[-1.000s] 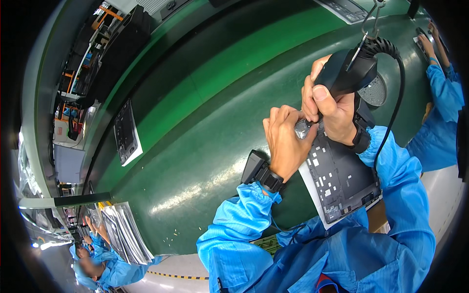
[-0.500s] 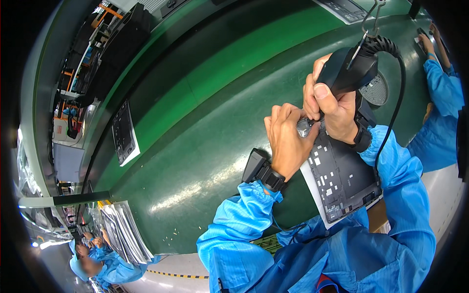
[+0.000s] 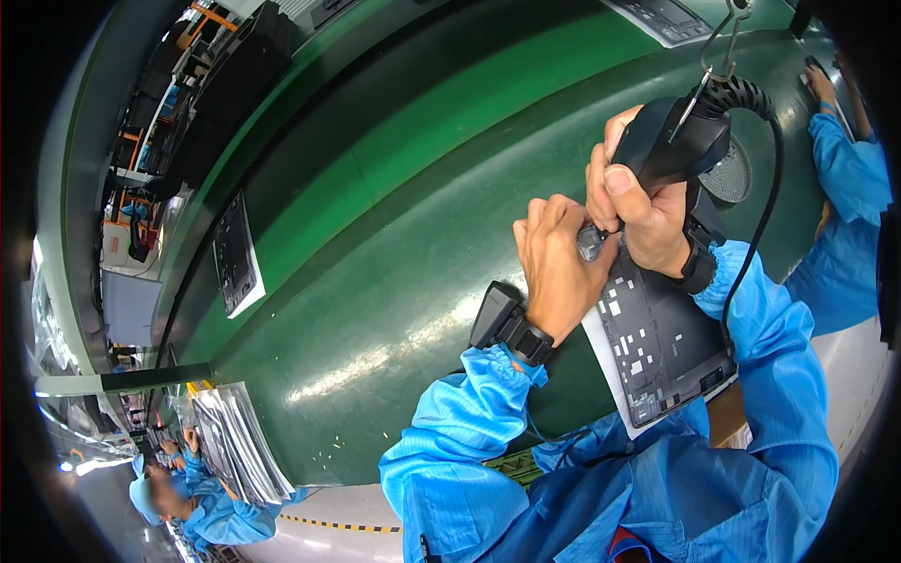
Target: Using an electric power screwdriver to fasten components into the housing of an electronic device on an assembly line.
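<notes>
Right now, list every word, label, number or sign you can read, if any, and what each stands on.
No words or numbers can be read.
Panel: white patches, any print too small.
Box at left: red marking, too blurred.
Tool: no readable print.

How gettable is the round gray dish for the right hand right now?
Probably not without letting go first: the right hand is wrapped around the black corded tool, which partly covers the round gray dish in this view. The dish looks nearby.
</notes>
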A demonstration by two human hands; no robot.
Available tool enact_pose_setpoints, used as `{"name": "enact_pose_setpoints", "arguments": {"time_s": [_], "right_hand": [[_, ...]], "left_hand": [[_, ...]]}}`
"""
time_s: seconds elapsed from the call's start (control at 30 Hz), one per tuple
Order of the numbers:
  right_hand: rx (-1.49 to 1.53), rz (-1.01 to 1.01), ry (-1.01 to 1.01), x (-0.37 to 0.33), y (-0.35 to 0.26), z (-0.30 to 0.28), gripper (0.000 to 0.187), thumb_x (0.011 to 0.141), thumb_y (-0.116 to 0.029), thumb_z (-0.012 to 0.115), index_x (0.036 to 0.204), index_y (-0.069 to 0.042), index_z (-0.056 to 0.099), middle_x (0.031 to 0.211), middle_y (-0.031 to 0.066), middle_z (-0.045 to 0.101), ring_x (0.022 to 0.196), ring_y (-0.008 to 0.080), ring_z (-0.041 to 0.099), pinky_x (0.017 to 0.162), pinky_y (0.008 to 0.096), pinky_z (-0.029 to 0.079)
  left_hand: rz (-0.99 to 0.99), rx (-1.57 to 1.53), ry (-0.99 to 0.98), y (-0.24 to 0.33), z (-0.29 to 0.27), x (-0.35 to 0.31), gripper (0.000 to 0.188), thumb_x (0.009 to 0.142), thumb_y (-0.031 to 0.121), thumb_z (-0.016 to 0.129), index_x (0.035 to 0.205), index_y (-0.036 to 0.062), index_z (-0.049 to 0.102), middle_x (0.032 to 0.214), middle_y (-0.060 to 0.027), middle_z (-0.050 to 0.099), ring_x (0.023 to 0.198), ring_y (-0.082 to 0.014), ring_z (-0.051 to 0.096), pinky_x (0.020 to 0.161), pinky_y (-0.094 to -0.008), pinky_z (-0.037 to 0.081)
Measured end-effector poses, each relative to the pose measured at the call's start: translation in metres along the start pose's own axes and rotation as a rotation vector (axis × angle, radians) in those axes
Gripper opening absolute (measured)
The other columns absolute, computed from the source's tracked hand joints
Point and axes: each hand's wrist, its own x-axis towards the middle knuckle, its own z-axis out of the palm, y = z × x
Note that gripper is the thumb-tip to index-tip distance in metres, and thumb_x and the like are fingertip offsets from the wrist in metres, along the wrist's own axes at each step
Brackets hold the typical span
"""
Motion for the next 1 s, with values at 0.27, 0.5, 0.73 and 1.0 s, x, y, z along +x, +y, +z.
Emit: {"name": "enact_pose_setpoints", "arguments": {"time_s": [0.27,0.5,0.73,1.0], "right_hand": [[0.007,0.012,-0.001,-0.001,0.001,0.001,0.024,0.099,-0.010,0.064,0.078,-0.004,0.055,0.061,-0.0040,0.050,0.051,0.0025,0.044,0.047,0.0222,0.034],[-0.079,0.025,-0.029,-0.002,0.003,-0.002,0.027,0.100,-0.022,0.062,0.108,-0.006,0.042,0.064,0.0030,0.047,0.049,0.0079,0.042,0.045,0.0232,0.036],[-0.027,0.018,-0.012,-0.002,0.006,-0.002,0.019,0.099,-0.016,0.063,0.104,-0.004,0.049,0.063,-0.0006,0.048,0.050,0.0056,0.044,0.046,0.0229,0.037],[-0.122,-0.176,0.019,0.032,-0.036,-0.034,0.036,0.102,-0.025,0.057,0.127,-0.001,0.044,0.084,0.0074,0.059,0.071,0.0134,0.057,0.067,0.0295,0.048]], "left_hand": [[-0.005,0.006,-0.002,0.000,0.001,-0.001,0.025,0.069,0.013,0.083,0.086,0.0078,0.065,0.091,-0.0034,0.059,0.093,-0.0273,0.052,0.081,-0.0406,0.035],[-0.003,0.015,-0.009,0.002,-0.001,-0.001,0.025,0.069,0.013,0.085,0.087,0.0055,0.068,0.092,-0.0070,0.059,0.095,-0.0280,0.054,0.081,-0.0400,0.036],[-0.002,0.020,-0.010,0.004,-0.003,-0.001,0.026,0.069,0.014,0.085,0.088,0.0056,0.069,0.092,-0.0066,0.060,0.095,-0.0280,0.054,0.081,-0.0401,0.036],[0.158,0.157,0.110,0.004,0.000,-0.010,0.024,0.074,0.019,0.086,0.089,0.0076,0.071,0.089,-0.0026,0.065,0.087,-0.0254,0.061,0.076,-0.0385,0.044]]}}
